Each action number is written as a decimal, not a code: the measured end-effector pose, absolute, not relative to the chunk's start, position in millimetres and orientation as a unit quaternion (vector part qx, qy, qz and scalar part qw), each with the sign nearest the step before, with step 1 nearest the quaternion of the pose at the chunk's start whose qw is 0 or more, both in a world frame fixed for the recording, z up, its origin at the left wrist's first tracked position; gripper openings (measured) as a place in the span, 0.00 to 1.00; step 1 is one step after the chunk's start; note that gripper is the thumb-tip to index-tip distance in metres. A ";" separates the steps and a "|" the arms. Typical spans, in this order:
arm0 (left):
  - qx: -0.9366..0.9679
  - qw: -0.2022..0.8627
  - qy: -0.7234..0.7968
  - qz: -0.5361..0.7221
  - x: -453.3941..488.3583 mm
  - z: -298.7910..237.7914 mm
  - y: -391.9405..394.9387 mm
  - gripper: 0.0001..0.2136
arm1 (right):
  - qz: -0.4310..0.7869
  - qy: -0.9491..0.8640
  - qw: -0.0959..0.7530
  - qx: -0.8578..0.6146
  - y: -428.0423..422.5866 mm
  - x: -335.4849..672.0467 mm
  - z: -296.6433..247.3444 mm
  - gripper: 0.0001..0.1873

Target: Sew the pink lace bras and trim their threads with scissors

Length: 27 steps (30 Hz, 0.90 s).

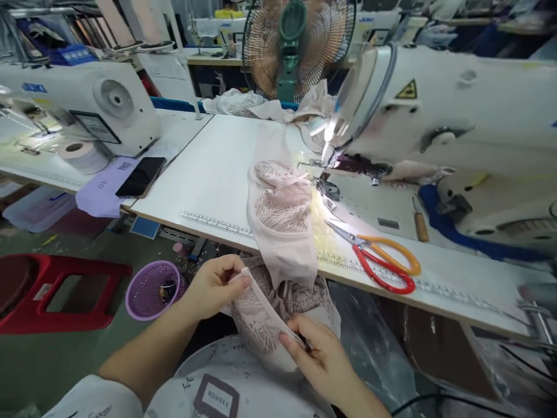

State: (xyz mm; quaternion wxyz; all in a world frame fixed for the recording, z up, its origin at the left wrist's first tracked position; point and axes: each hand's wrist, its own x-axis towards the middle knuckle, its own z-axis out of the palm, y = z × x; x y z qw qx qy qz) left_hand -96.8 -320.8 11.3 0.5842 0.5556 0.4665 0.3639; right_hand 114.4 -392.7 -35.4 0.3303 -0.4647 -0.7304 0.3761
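My left hand point(215, 285) pinches the upper end of a pale pink lace garment piece point(261, 316) held over my lap. My right hand point(319, 357) pinches its lower end, so the edge is stretched between both hands. More pink lace pieces point(282, 212) lie on the white sewing table point(217, 174) and hang over its front edge just above my hands. The needle area point(324, 180) of the white sewing machine point(456, 116) is lit, right of the lace pile.
Scissors point(383, 261) with orange and red handles lie on the table to the right. A black phone point(140, 177) lies at left near a second sewing machine point(104, 104). A purple basket point(152, 288) and red stool point(56, 293) stand on the floor. A fan point(296, 46) stands behind.
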 end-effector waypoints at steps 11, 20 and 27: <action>0.495 0.604 0.426 0.457 -104.9 14.3 -330.3 0.07 | 0.361 -0.750 0.368 -0.415 -393.8 104.6 -34.8 0.12; 0.426 0.561 0.521 0.482 -117.1 11.2 -325.5 0.10 | 0.256 -0.800 0.343 -0.420 -387.2 118.5 -46.3 0.14; 0.398 0.540 0.549 0.499 -125.0 9.8 -320.3 0.12 | 0.194 -0.828 0.273 -0.451 -401.1 157.8 -41.4 0.12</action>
